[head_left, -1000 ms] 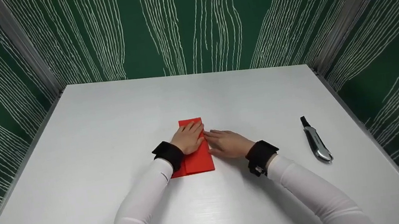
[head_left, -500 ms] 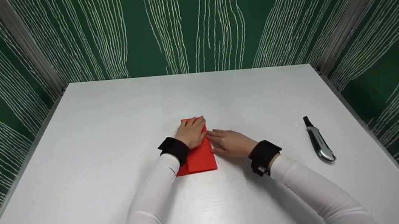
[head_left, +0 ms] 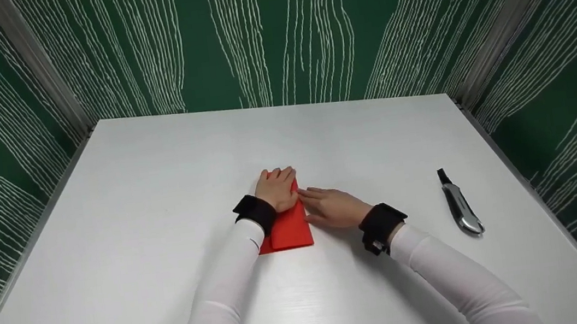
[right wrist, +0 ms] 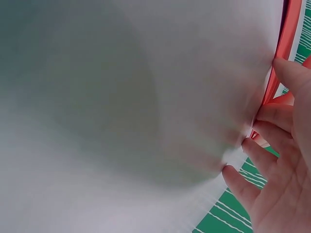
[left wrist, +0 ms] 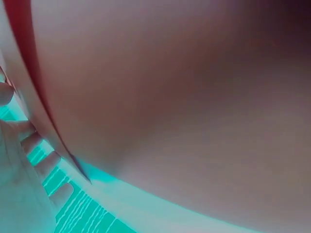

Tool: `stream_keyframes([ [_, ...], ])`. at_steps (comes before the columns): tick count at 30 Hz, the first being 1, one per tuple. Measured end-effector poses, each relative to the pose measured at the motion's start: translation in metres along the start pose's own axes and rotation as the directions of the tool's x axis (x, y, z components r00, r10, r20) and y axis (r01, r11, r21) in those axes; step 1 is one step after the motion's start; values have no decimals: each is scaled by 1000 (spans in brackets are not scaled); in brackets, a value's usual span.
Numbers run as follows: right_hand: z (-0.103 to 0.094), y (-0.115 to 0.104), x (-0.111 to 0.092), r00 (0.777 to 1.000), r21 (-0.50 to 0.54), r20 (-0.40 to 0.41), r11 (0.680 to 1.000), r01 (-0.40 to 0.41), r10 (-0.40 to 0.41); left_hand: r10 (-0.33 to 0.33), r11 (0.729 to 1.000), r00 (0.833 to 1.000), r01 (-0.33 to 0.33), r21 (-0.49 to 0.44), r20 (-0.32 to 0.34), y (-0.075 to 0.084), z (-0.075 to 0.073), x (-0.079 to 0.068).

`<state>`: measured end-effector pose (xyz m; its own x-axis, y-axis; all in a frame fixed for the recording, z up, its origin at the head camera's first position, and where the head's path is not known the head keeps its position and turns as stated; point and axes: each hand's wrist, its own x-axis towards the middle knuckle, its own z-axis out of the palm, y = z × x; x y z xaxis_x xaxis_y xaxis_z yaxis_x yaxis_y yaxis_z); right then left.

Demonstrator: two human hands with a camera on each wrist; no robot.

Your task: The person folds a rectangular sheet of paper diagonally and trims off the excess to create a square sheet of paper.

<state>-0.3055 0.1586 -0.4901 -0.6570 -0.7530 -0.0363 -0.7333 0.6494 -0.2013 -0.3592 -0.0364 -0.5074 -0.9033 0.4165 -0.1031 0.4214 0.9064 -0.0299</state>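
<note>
A folded red sheet of paper [head_left: 291, 231] lies near the middle of the white table, a narrow strip of it showing at lower left beside the top layer. My left hand [head_left: 276, 190] rests on its far part, fingers pointing away and covering much of that end. Along the right edge lies my right hand [head_left: 337, 208], its fingertips at the paper's side. The right wrist view shows the same hand [right wrist: 284, 155] with straight, spread fingers against the table next to the red edge. In the left wrist view, the fingers [left wrist: 47, 164] look extended; blur fills most of that view.
To the right on the white table [head_left: 157, 172] lies a grey and black utility knife [head_left: 462, 209], its black tip pointing away. Green walls [head_left: 370, 20] with white lines enclose the table's back and sides. Both wrists wear black bands.
My left hand has slid slightly right and away over the red paper, uncovering more of its near part. The right hand stays at the edge. The whole head view has shifted a little.
</note>
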Motion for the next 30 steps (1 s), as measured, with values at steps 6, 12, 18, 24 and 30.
stream_keyframes([
  [6, -2, -2, 0, 1000, 0, 23, 1000, -11, 11, -27, 999, 999, 28, -23, 48, 3, -13, -12],
  [12, -3, -1, 1, 998, -5, 52, 1000, -20, 20, 9, 999, 993, -6, -32, 122, -6, -10, -30],
  [18, -4, 0, 0, 997, -7, 63, 999, -48, 48, 95, 993, 983, -82, -86, 159, -24, -9, -58],
  [24, -1, 1, 1, 998, -4, 56, 1000, -29, 29, 151, 986, 973, -136, -99, 172, -34, -8, -90],
  [30, 2, 4, 0, 997, -20, 69, 999, -28, 30, 151, 985, 975, -134, -111, 161, -39, -7, -107],
])
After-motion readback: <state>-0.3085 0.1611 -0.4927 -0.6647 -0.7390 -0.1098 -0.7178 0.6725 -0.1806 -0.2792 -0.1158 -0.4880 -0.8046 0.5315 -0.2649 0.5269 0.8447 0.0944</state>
